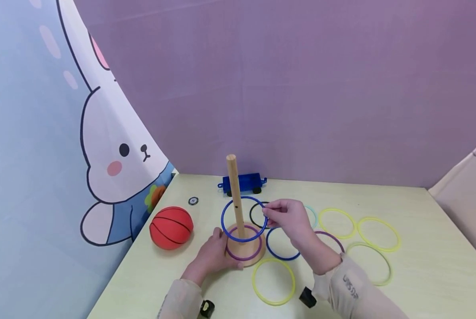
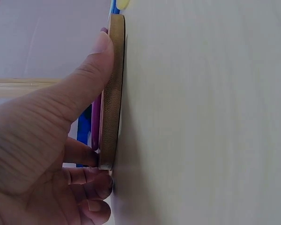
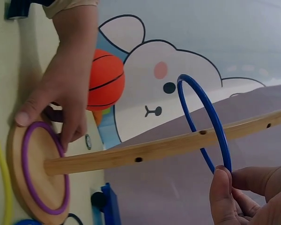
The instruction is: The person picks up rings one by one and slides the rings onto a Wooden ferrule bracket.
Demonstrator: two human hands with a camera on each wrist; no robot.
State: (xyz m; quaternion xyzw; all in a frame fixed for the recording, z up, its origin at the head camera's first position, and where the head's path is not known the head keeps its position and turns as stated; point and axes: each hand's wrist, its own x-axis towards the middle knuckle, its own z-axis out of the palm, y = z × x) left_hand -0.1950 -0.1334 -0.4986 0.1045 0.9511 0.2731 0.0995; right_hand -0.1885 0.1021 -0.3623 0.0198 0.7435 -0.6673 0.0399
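Note:
A wooden peg stand has a tall pole [image 1: 234, 181] rising from a round base [image 1: 241, 249]. My left hand [image 1: 214, 253] grips that base at its near left rim; the left wrist view has the thumb [image 2: 91, 70] and fingers spread along its edge. Around the pole's foot, a purple ring [image 1: 243, 259] lies on the base. My right hand [image 1: 289, 219] pinches a blue ring [image 1: 222, 219] between thumb and fingers. In the right wrist view this blue ring [image 3: 207, 103] encircles the pole [image 3: 173, 146] partway up, above the base.
A red ball [image 1: 171, 227] sits left, with a small round disc [image 1: 193, 201] behind it. A blue toy wagon [image 1: 249, 182] stands at the back. Right of the stand lie another blue ring [image 1: 268, 245], a yellow ring [image 1: 274, 304], a black ring [image 1: 250, 215] and several others.

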